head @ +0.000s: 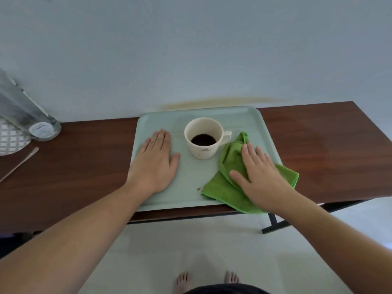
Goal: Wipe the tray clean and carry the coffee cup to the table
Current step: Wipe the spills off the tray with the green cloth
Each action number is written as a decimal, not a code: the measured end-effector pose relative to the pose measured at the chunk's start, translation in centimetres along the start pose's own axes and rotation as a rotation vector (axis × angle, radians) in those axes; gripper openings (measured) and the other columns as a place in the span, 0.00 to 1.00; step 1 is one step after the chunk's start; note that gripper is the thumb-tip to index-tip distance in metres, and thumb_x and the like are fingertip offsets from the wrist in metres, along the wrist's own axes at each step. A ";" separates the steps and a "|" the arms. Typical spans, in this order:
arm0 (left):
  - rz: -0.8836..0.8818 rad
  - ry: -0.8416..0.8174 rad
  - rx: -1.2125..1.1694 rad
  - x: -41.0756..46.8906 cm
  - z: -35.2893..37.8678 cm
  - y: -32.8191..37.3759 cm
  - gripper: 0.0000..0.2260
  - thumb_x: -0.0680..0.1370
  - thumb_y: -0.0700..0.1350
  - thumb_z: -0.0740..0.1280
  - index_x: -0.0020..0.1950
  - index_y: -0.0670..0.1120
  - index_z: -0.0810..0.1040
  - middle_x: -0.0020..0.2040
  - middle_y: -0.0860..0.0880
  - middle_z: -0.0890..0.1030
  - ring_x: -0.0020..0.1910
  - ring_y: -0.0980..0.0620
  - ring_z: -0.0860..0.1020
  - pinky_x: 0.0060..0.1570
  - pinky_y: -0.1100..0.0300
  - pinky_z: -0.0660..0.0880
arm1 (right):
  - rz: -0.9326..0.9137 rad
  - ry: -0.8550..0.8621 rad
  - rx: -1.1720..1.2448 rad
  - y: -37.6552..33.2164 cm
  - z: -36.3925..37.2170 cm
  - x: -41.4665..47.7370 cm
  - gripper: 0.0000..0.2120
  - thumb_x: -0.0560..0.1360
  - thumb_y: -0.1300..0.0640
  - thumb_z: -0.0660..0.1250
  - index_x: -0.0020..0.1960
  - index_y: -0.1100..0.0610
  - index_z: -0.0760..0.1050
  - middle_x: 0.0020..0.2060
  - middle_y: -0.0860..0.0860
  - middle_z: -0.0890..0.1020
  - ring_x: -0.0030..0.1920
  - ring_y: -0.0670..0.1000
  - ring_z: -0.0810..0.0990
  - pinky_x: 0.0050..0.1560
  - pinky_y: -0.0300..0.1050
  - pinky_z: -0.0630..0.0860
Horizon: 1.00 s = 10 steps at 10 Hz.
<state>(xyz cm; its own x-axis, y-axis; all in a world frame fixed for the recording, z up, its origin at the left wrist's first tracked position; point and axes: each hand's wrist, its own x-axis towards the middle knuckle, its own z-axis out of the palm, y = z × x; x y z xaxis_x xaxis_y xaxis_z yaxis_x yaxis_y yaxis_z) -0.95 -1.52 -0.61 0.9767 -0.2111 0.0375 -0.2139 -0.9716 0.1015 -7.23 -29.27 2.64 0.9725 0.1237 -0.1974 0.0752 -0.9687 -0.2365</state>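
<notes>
— Right hand (259,177) pressing flat, fingers spread, on the green cloth (231,183) at the tray (161,200)'s near right corner. Left hand (154,164) lying open, fingers together, pinning the tray's left side.

— And the brown spot (198,189)?

— Sitting just left of the cloth's near edge, so probably calling for a short leftward sweep. Right hand nearer.

— Coffee cup (204,139)?

— Standing mid-tray, handle pointing right, touching the cloth's far tip.

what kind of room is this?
Probably a home room, not a workshop: a narrow wooden table against a plain wall, a coffee cup on a pale green tray, a glass jar at the left, and bare feet on a light floor.
</notes>
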 end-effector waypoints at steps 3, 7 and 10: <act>0.000 0.006 0.015 0.0 0.4 -0.3 0.31 0.82 0.55 0.44 0.82 0.40 0.50 0.83 0.42 0.53 0.81 0.48 0.50 0.79 0.52 0.47 | 0.265 0.090 -0.003 -10.2 5.4 1.1 0.49 0.77 0.31 0.43 0.80 0.69 0.35 0.80 0.68 0.39 0.81 0.65 0.38 0.80 0.61 0.40; -0.009 0.021 0.010 0.2 0.6 -0.1 0.31 0.81 0.54 0.41 0.82 0.40 0.50 0.83 0.43 0.52 0.81 0.50 0.49 0.79 0.52 0.46 | 0.201 0.056 -0.160 -3.8 3.1 -0.9 0.46 0.77 0.32 0.35 0.81 0.66 0.37 0.81 0.64 0.40 0.81 0.61 0.39 0.80 0.55 0.39; 0.007 0.002 0.034 0.2 0.5 -0.3 0.33 0.80 0.55 0.39 0.82 0.40 0.50 0.83 0.43 0.53 0.81 0.49 0.50 0.79 0.52 0.47 | 0.174 0.134 -0.126 -7.4 4.2 4.0 0.50 0.74 0.30 0.38 0.82 0.67 0.41 0.82 0.64 0.45 0.82 0.61 0.43 0.80 0.61 0.43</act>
<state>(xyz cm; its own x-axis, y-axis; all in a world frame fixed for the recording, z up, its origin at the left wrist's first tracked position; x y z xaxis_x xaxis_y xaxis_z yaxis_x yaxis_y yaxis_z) -0.68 -1.31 -1.08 0.9752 -0.2177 0.0400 -0.2200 -0.9731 0.0677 -4.79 -20.70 -0.40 0.9930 -0.0692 -0.0952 -0.0777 -0.9931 -0.0882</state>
